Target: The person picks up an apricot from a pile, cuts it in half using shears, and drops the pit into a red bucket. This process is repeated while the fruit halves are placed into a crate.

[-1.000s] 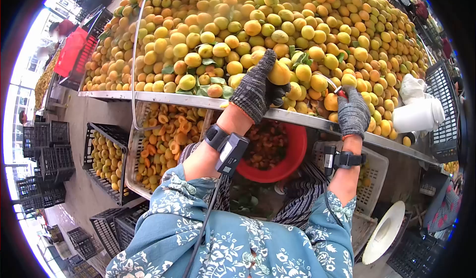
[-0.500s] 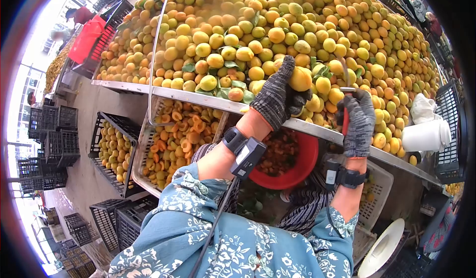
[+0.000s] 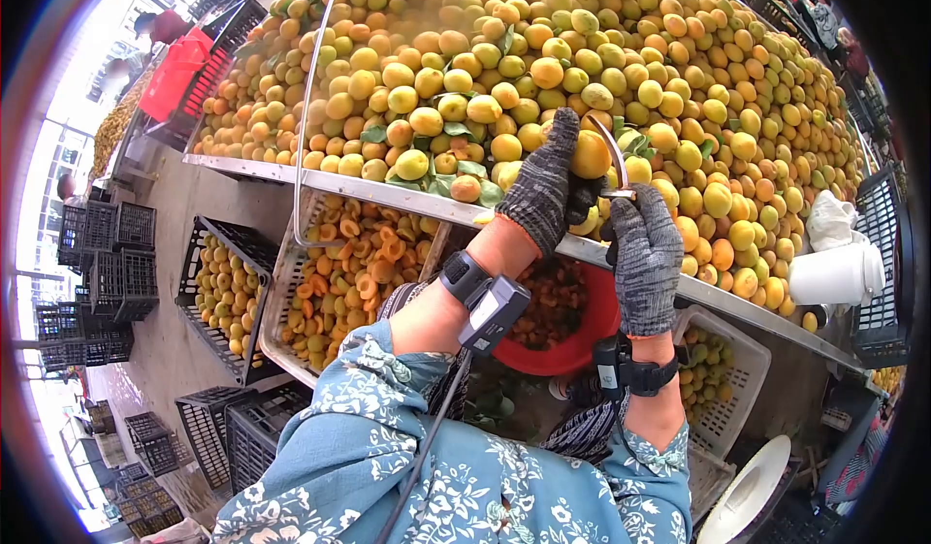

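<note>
My left hand (image 3: 539, 193), in a dark grey knit glove, is closed around a yellow-orange apricot (image 3: 589, 155) above the table edge. In my right hand (image 3: 646, 261), also gloved, is a pitting knife with a thin curved blade (image 3: 619, 159). That blade curves round the right side of the apricot, close against its skin. The gloved fingers hide the knife's handle. Behind both hands rises a large heap of whole apricots (image 3: 669, 64), with some green leaves among them.
Below the metal table edge (image 3: 388, 193) stand a crate of halved apricots (image 3: 354, 272) and a red basin (image 3: 601, 321) with brownish pieces. Black crates (image 3: 208, 316) stand left. A white container (image 3: 836, 274) sits right, and a thin metal rod (image 3: 308, 88) rises at left.
My right hand has moved left with the knife, bringing its blade from beside the heap to the apricot. My left hand stays nearly in place, holding the apricot.
</note>
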`<state>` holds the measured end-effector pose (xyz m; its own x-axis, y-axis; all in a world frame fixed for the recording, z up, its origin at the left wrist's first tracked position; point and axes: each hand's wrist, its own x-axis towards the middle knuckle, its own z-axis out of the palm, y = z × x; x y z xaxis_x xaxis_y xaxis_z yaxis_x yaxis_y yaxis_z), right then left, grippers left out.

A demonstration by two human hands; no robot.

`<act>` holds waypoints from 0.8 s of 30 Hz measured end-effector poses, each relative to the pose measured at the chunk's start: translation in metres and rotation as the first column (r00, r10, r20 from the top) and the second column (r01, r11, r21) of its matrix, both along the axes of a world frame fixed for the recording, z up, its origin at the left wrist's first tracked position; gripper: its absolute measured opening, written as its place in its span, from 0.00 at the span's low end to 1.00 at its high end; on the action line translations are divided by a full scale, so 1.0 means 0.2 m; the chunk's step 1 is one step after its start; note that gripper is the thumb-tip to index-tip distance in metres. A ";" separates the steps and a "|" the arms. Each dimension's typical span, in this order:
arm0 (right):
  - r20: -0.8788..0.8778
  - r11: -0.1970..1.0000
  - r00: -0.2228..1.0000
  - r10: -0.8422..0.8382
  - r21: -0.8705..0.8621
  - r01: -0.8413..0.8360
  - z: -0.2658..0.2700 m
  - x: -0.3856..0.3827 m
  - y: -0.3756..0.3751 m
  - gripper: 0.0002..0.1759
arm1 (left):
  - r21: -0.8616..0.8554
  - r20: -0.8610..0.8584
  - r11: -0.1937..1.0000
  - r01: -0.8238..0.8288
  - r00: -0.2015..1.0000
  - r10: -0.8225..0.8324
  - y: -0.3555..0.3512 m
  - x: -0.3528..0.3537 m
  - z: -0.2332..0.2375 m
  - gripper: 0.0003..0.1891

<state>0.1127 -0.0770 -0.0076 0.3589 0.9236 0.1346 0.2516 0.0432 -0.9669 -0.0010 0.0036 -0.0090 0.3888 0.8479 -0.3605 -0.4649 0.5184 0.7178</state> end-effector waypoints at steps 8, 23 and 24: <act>0.053 0.999 0.999 -0.011 0.040 0.009 0.02 -0.03 -0.01 0.10 | 0.022 -0.049 0.999 -0.031 0.998 0.032 0.00 0.02 0.00 0.26; 0.712 0.996 0.698 -0.080 0.034 0.080 0.01 -0.03 0.04 0.13 | 0.302 0.119 0.941 -0.153 0.985 0.122 0.02 0.05 -0.08 0.17; 0.705 0.994 0.701 -0.112 0.091 0.068 -0.01 -0.05 0.05 0.10 | 0.334 0.070 0.932 -0.139 0.990 0.122 0.02 0.04 -0.08 0.15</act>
